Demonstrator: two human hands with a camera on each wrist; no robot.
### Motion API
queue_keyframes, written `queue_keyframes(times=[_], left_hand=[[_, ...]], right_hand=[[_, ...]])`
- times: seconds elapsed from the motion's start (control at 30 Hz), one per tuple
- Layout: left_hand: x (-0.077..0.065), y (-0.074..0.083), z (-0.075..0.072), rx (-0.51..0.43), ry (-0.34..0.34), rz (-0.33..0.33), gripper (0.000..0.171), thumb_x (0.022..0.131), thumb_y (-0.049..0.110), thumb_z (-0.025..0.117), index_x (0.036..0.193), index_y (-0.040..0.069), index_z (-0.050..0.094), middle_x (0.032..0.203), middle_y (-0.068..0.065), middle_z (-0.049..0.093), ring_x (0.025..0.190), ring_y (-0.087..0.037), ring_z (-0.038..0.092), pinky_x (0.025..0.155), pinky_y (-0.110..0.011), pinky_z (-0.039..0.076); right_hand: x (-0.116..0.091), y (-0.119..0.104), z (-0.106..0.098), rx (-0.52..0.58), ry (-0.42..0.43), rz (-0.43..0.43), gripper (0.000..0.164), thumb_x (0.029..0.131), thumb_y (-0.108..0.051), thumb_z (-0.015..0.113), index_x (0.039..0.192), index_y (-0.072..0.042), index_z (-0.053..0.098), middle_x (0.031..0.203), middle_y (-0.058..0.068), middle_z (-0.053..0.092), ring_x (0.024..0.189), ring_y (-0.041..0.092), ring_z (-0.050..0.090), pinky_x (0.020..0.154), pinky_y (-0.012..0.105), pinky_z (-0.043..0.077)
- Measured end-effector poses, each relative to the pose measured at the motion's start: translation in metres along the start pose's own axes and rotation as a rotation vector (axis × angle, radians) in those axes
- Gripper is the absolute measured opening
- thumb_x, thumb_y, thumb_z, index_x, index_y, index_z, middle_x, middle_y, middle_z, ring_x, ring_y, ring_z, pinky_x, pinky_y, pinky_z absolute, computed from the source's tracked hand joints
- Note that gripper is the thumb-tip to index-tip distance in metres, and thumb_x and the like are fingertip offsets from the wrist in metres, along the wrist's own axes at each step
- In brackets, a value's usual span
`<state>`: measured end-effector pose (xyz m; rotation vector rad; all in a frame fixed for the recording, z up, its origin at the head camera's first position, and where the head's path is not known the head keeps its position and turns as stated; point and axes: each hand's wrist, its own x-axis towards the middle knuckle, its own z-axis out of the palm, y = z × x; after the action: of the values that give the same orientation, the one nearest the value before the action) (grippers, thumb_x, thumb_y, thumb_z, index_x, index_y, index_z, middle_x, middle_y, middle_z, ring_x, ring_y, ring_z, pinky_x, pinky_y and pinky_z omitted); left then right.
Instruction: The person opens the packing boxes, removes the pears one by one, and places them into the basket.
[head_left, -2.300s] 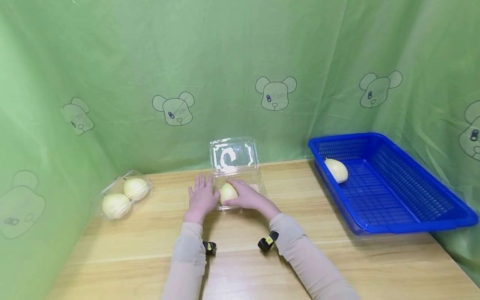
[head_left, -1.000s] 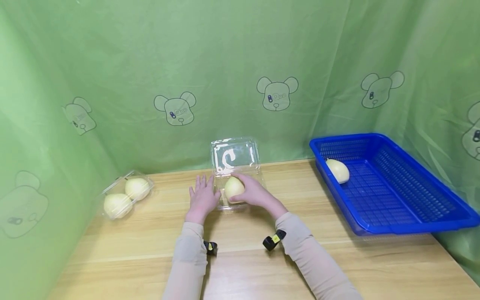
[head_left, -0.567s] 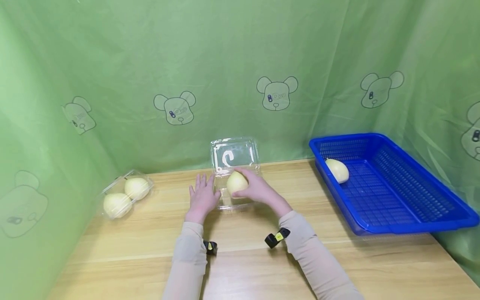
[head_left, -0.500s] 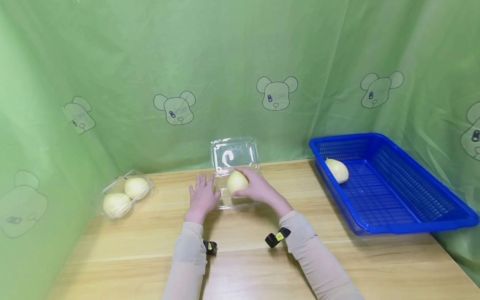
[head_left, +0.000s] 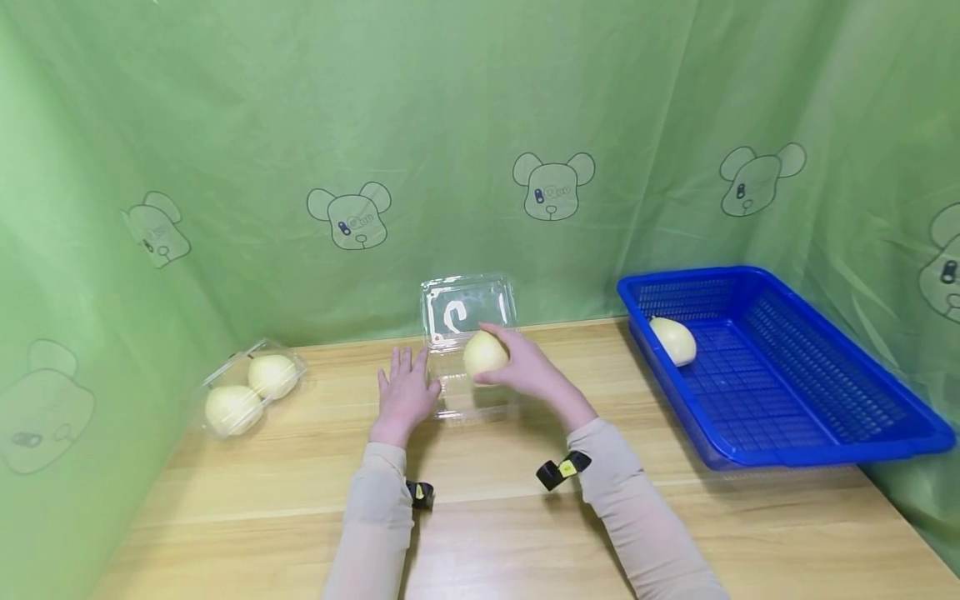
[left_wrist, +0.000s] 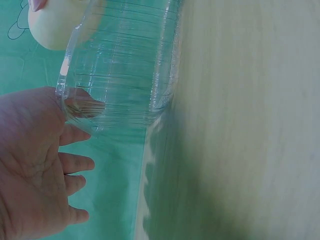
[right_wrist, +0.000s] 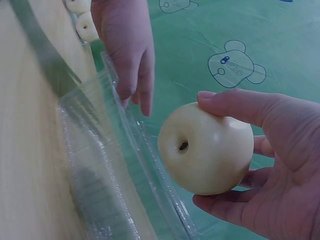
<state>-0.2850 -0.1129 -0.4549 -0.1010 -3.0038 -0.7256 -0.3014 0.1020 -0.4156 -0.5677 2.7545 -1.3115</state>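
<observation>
My right hand (head_left: 528, 367) holds a pale yellow pear (head_left: 485, 358) between thumb and fingers, above the right half of a clear plastic clamshell box (head_left: 465, 404) in the head view. In the right wrist view, the pear's dimpled end faces the camera and the fingers of that hand wrap its side. The box's lid (head_left: 468, 308) stands raised at the back. At the box's left side, my left hand (head_left: 405, 398) lies with fingers spread and straight. Its thumb (left_wrist: 85, 102) is at the box's rim, seen through the plastic in the left wrist view.
On the left stands a clear box (head_left: 255, 392) with two pears inside. A blue plastic basket (head_left: 810, 454) at the right holds one pear (head_left: 673, 340) by its left wall. A green curtain (head_left: 450, 125) hangs behind the wooden table (head_left: 480, 533).
My right hand has lifted the pear from the front left of the open box, moving it right and back. The left hand stays almost in place.
</observation>
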Motion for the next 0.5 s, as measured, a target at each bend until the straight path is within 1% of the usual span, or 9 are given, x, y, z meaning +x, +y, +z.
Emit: queue_keyframes(times=[0.17, 0.3, 0.5], left_hand=[[0.0, 0.001, 0.0, -0.003, -0.002, -0.002, 0.065, 0.098, 0.031, 0.051, 0.155, 0.017, 0.024, 0.162, -0.018, 0.017, 0.153, -0.035, 0.003, 0.12, -0.065, 0.004], [0.0, 0.001, -0.001, -0.006, -0.002, 0.002, 0.065, 0.098, 0.031, 0.051, 0.155, 0.017, 0.025, 0.162, -0.019, 0.017, 0.152, -0.037, 0.004, 0.12, -0.065, 0.004], [0.0, 0.0, 0.0, -0.003, -0.013, -0.001, 0.066, 0.097, 0.031, 0.051, 0.156, 0.017, 0.024, 0.163, -0.019, 0.014, 0.153, -0.036, 0.003, 0.12, -0.065, 0.003]], right_hand=[[-0.002, -0.002, -0.008, 0.033, 0.018, 0.017, 0.091, 0.072, -0.021, 0.084, 0.15, -0.019, 0.036, 0.151, 0.014, 0.043, 0.129, 0.039, 0.051, 0.104, 0.06, 0.045], [-0.003, -0.002, -0.015, 0.043, 0.034, 0.027, 0.091, 0.073, -0.02, 0.084, 0.15, -0.021, 0.036, 0.153, 0.013, 0.041, 0.131, 0.038, 0.049, 0.106, 0.059, 0.044], [-0.005, 0.0, -0.023, 0.015, 0.06, 0.03, 0.092, 0.073, -0.023, 0.084, 0.151, -0.021, 0.035, 0.153, 0.015, 0.039, 0.133, 0.04, 0.046, 0.107, 0.061, 0.041]])
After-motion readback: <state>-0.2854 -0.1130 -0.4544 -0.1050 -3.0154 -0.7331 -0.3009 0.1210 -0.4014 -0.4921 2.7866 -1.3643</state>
